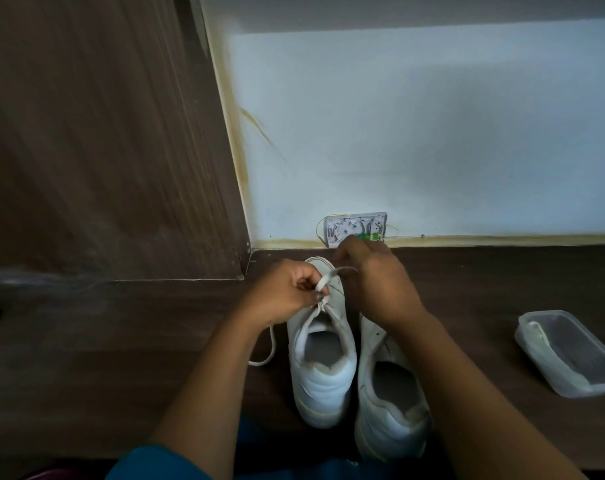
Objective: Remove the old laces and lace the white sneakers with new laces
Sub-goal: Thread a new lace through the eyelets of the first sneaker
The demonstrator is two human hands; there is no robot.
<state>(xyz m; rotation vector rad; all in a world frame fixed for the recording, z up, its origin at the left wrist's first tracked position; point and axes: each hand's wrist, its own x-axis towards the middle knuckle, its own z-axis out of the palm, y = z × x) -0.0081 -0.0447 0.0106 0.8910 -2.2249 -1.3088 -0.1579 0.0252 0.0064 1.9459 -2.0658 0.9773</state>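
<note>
Head view: white sneakers (320, 375) stand side by side on the dark table (121, 341), heels toward the person. Left hand (287, 292) pinches the lace (325, 282) above the left one's tongue; right hand (373, 282) has its fingers curled round the same lace just beyond. Clear tub (567, 355) sits well apart, right.

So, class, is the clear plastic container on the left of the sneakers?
No, the plastic container lies to the right of both sneakers, apart from them.

Two white sneakers (320, 368) below the fingers (306, 284), one lace (325, 280) between the fingers, one clear container (550, 372) right of them, one wall plate (354, 228) beyond them.
</note>
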